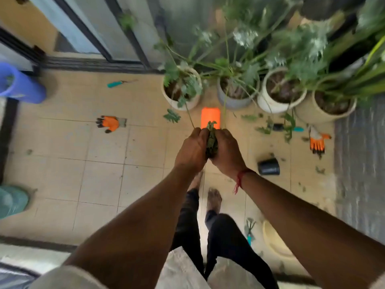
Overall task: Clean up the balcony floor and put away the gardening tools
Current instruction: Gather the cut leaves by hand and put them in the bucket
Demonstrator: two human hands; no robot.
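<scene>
I'm on a home balcony: a row of pots with leafy plants stands on beige tiles, a sliding glass door left of the pots, a glove, a hand tool and cut leaves lying near them.

Red thread bracelet with a loose dangling end on the right wrist, pale short sleeves at both near corners, pale shirt front, black trousers, bare feet, forearms uncovered

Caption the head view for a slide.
Left hand and right hand clasp gathered leaves above the littered balcony floor.
</scene>
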